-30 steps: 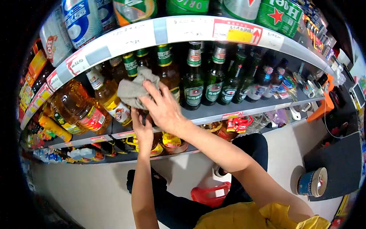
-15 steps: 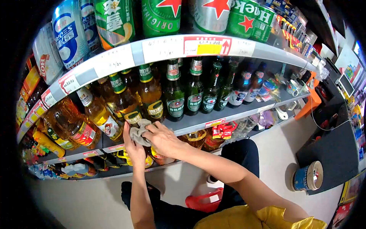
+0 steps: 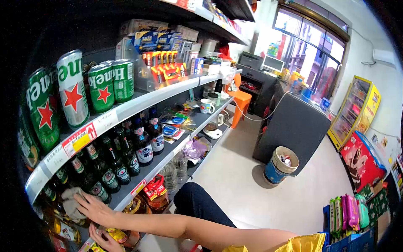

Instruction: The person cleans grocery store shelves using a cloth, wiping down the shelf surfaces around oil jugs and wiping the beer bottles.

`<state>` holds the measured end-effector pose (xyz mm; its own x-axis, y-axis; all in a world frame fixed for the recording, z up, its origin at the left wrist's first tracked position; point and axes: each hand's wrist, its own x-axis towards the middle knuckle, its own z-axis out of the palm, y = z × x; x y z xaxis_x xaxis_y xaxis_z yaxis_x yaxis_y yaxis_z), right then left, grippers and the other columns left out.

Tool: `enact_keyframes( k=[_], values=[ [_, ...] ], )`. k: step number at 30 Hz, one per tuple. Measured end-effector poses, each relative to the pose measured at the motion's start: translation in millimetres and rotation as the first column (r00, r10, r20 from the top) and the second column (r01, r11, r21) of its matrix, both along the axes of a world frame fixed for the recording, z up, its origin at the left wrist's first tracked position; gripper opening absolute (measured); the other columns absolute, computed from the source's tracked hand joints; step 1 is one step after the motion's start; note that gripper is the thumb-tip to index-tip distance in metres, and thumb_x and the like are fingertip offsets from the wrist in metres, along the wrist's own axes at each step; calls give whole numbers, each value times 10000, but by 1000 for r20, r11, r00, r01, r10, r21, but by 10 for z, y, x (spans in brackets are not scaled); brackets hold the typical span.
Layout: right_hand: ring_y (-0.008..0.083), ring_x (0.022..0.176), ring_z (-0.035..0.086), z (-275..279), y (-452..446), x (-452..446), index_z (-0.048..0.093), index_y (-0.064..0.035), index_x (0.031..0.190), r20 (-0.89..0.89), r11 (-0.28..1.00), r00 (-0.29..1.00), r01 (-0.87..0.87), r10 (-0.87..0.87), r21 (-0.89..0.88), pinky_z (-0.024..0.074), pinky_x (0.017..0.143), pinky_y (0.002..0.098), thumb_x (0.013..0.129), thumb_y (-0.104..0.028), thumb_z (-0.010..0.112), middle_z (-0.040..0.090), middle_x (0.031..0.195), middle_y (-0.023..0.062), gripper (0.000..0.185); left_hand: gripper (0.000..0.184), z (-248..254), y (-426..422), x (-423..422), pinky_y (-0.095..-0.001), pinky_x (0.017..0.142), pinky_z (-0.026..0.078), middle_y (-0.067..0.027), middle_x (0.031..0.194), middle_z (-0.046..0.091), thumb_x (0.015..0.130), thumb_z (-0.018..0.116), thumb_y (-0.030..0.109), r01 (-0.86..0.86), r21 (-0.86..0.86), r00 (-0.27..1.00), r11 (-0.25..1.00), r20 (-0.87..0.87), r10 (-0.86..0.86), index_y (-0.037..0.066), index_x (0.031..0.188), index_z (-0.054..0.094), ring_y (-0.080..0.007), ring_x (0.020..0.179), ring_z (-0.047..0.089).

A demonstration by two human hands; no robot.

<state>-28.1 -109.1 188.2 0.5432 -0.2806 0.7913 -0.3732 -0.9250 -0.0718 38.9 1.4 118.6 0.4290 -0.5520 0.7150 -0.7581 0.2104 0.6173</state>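
A grey cloth [image 3: 73,204] lies under the fingers of my right hand [image 3: 97,210], at the lower left beside the brown and green beer bottles. My left hand [image 3: 105,238] is lower, at the shelf edge near yellow-labelled bottles; its fingers are curled but apart, with nothing seen in them. Green bottles [image 3: 110,180] stand in a row on the middle shelf, right of the cloth. Dark bottles with white and blue labels [image 3: 145,150] stand farther along. Tall and short green cans [image 3: 100,88] are on the shelf above.
An orange stool [image 3: 241,103] stands beyond the shelf end. A bin [image 3: 280,166] with rubbish stands against a dark counter [image 3: 294,126]. A yellow display fridge [image 3: 356,111] is at the right. Wrapped packs [image 3: 350,212] sit at the lower right. My knee is near the lower shelf.
The view has swung right and up, showing the counter, window and fridge. The cloth went down from the bottle necks, then to the side of the bottles, still with my right hand.
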Motion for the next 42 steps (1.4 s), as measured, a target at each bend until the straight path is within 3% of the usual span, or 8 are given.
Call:
enact_keyframes(
  k=[9, 17, 20, 24, 26, 28, 34, 42],
  values=[
    [372, 1045, 396, -368, 206, -280, 501, 77, 985, -169, 837, 968, -64, 184, 544, 367, 866, 434, 672, -94, 602, 423, 1168, 237, 371, 438, -90, 41, -169, -398, 755, 453, -178, 1099, 484, 913, 493, 367, 219, -33, 936, 975, -276, -220, 25, 1180, 432, -309, 897, 518],
    [361, 925, 502, -288, 346, -845, 500, -4, 968, 218, 458, 899, -388, 380, 800, 393, 814, 405, 628, -123, 614, 528, 940, 202, 378, 400, -461, 25, -46, -390, 716, 452, -210, 1041, 536, 929, 466, 321, 211, 23, 887, 977, -424, -182, -7, 1159, 459, -322, 800, 545],
    [339, 946, 527, -566, 522, -1384, 506, 11, 1017, 163, 360, 942, -267, 294, 894, 406, 809, 409, 658, -179, 584, 551, 986, 210, 413, 266, -183, 96, -163, -385, 734, 447, -153, 959, 583, 925, 489, 230, 487, 306, 873, 818, -134, -470, 1, 1042, 557, -292, 824, 556],
    [333, 982, 538, -1485, 646, -2067, 464, 32, 1200, -177, 46, 962, 171, 209, 984, 426, 828, 402, 739, -266, 550, 565, 1045, 236, 555, 233, -229, 204, -460, -351, 796, 452, -103, 1001, 593, 938, 454, 199, 666, 648, 664, 369, -291, -688, 59, 1097, 551, -252, 935, 572],
    [332, 971, 536, -2134, 869, -2386, 547, 25, 1074, -142, 168, 976, 114, 166, 979, 419, 810, 407, 759, -299, 559, 594, 977, 208, 452, 363, -591, 156, -551, -352, 819, 457, -158, 1062, 589, 823, 550, 122, 673, 731, 611, 110, -467, -639, 9, 1167, 521, -270, 982, 573],
    [332, 848, 562, -2935, 1057, -2579, 571, 18, 992, -549, 337, 792, 458, 265, 823, 439, 754, 413, 754, -317, 570, 597, 833, 190, 411, 332, -853, 395, -609, -360, 808, 461, -162, 1046, 598, 814, 588, 184, 667, 735, 588, 121, -420, -691, 23, 1101, 548, -298, 972, 582],
    [318, 817, 601, -3634, 1315, -2694, 646, -45, 895, -625, 691, -324, 157, 711, 705, 477, 739, 443, 711, -284, 613, 637, 880, 158, 304, 441, -1015, 931, -1019, -415, 897, 404, -174, 1091, 557, 854, 525, 254, 567, 773, 259, -284, -495, -829, 33, 1230, 460, -316, 1017, 521],
    [280, 1004, 560, -3836, 1562, -2836, 602, -65, 1033, -523, 532, -107, 237, 846, 813, 459, 813, 432, 794, -325, 546, 588, 1104, 104, 358, 212, -1592, 1463, -1331, -446, 652, 483, -182, 911, 615, 799, 500, 188, 441, 788, 178, -429, -545, -819, 27, 913, 580, -361, 828, 598]
  ],
)
